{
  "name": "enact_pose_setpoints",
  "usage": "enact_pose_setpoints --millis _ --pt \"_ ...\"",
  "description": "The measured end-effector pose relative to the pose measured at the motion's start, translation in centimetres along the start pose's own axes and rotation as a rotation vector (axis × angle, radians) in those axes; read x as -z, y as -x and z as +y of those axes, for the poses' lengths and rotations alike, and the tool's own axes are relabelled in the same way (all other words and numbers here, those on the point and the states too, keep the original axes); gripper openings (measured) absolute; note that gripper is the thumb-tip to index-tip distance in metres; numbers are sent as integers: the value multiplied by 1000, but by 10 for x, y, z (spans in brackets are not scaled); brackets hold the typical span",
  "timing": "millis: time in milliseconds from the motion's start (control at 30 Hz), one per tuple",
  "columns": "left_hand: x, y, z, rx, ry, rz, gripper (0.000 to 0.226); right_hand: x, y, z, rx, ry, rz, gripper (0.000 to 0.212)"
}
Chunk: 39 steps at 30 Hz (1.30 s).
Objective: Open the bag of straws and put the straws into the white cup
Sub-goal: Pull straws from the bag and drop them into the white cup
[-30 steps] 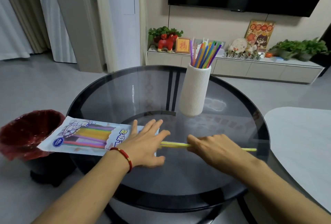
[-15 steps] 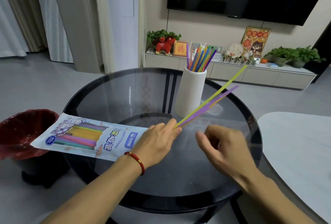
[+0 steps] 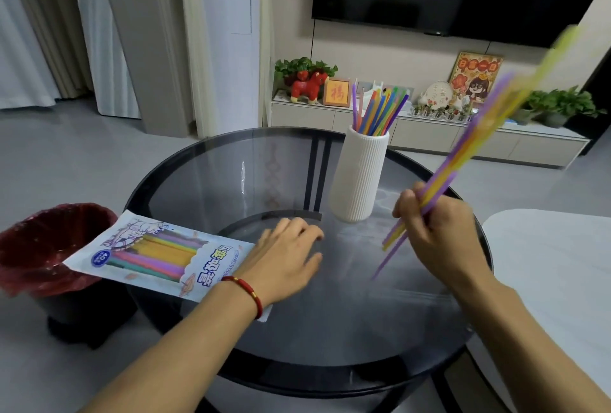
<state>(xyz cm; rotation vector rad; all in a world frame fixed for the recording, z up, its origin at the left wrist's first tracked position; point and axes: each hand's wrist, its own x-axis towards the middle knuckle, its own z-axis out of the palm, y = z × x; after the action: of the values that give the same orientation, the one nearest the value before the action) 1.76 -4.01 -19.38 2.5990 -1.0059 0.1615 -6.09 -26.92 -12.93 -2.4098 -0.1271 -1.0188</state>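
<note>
One white cup (image 3: 358, 178), one bag (image 3: 158, 255), perhaps three blurred held straws (image 3: 463, 154).

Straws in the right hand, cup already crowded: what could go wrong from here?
1. The right hand grips the loose straws low down, and their long ends splay apart, so one could miss the white cup.
2. The cup is tall, narrow and packed with straws leaning right; a sideways push might tip it on the glass table.
3. The bag overhangs the table edge above the red bin, pinned only by the left hand; it might slide off.
</note>
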Motion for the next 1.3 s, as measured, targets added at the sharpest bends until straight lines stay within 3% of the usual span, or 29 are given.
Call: enact_pose_setpoints --millis 200,267,367,500,733,900,1067,1300 --pt "-8 7 -7 74 -55 -114 38 -27 15 11 -117 58 -363 34" --pt "-8 7 -7 70 -56 -123 39 -23 13 14 -220 -1 -364 35" --pt "-8 6 -7 68 -40 -125 39 -12 7 16 -328 -152 -229 35" --pt "-10 5 -5 62 -38 -137 39 -10 7 18 -284 -154 -84 39" --pt "-9 4 -2 61 -24 -140 39 -25 14 20 -310 -25 -427 43" --pt "-6 3 -3 68 -20 -152 38 -13 1 17 -309 -83 -385 44" --pt "-7 4 -2 71 -18 -165 38 -27 8 19 -247 104 -580 41" --pt "-8 4 -3 73 -15 -164 39 -42 15 27 -289 18 -475 45"
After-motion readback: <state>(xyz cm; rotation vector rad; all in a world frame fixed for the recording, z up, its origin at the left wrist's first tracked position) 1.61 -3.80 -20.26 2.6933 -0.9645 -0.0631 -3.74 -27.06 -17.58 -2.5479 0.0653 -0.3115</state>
